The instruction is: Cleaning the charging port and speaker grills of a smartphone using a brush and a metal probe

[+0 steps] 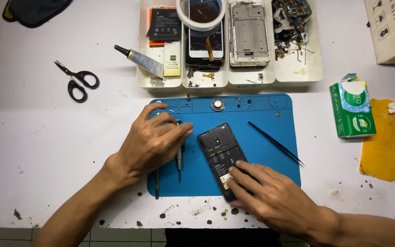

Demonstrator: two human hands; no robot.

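Your right hand [270, 196] lies nearest, flat over the lower end of the opened black phone [222, 158], its fingers [238, 171] spread loosely and pressing on the exposed back rather than closed around anything. That phone rests tilted on the blue work mat [261, 137], near its middle, with the camera end pointing up and away from you. Your left hand [154, 142] sits on the mat's left part, fingers curved down with the tips resting on a small screwdriver [179, 153] that lies upright along the mat; the hand covers the tool's top, and you cannot tell whether it is truly gripped or only touched. Black tweezers [275, 143] lie slanted on the mat to the right of the phone, apart from it. Beyond the mat stand white trays [298, 73] holding phone parts, with a roll of tape [201, 13] and a glue tube [140, 59] resting on them. Scissors [76, 81] lie on the white desk [46, 151] to the left, a green tissue pack [353, 107] to the right.
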